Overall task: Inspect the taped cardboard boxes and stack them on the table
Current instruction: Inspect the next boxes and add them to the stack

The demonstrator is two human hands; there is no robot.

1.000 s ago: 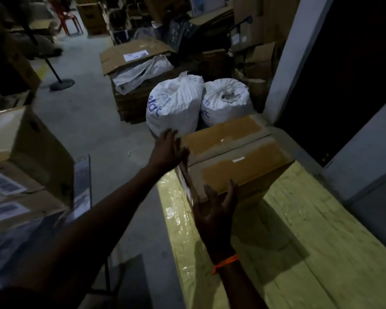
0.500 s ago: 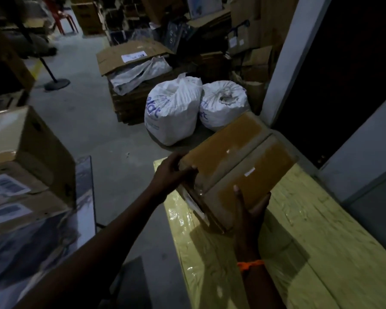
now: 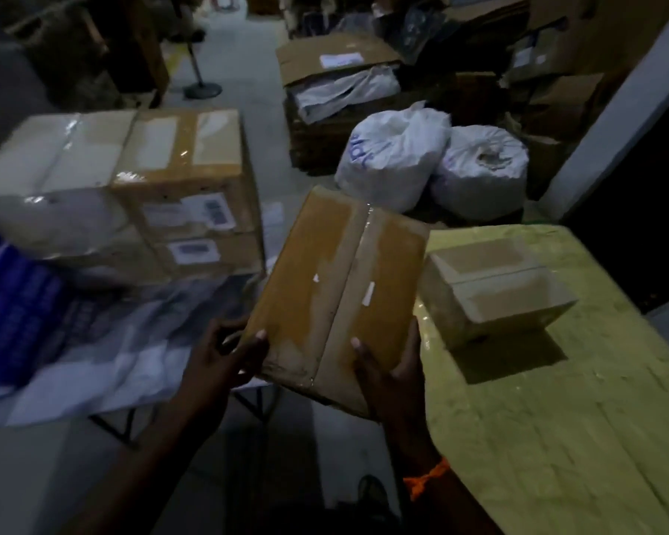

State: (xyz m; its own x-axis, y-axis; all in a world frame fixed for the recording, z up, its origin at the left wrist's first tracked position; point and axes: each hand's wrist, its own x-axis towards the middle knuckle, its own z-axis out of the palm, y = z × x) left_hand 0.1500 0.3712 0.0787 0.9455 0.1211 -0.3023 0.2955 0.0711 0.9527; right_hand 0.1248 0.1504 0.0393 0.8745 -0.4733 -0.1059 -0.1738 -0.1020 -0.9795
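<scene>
Head: left hand (image 3: 225, 362) and right hand (image 3: 391, 376) grip box (image 3: 338, 279).

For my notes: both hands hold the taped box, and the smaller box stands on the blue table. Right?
Not quite. In the head view the smaller box stands on the yellow table. The left hand and right hand do hold the taped box.
</scene>
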